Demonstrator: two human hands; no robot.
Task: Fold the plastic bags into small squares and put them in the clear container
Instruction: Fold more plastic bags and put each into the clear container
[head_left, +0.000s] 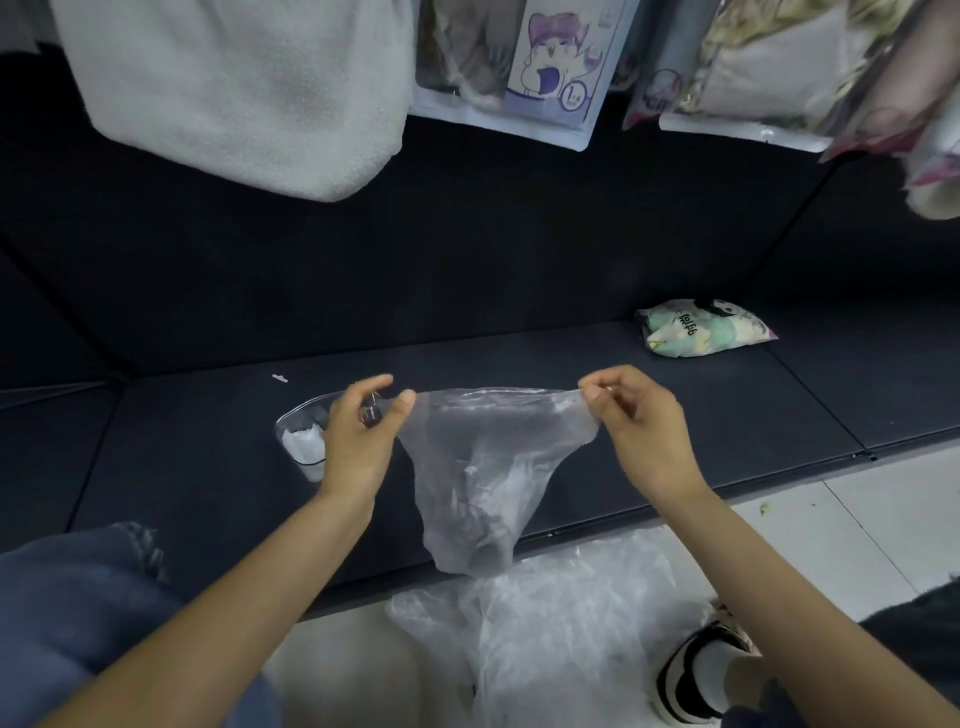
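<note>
Clear plastic bag (478, 467), held in the air above the front half of a dark counter (208, 467), stretched flat along its top edge and hanging loose below. Top edge running left to right, roughly level; body narrowing downward to a crumpled tail that dangles just past the counter's near rim. Long axis therefore top to bottom, toward the person.

Pinched at the left upper corner by the left hand (358, 441), thumb and fingers (402, 399) closed on the film. Pinched at the right upper corner by the right hand (644, 431), fingertips drawn together on the edge. Both hands level with each other, well apart, one at each end of the taut edge, neither nearer the bag's hanging tail.

Clear container (304, 436) on the counter just beyond and left of the left hand, partly hidden by it, with something white inside, probably a folded bag. Nearer the left hand than the right by a wide margin.

Pile of more plastic bags (545, 649) on the pale floor below the counter's edge. Printed packet (704, 330) far right on the counter. Shoe (696, 670) at lower right.

Likely next: laying the bag flat on the counter before folding.
</note>
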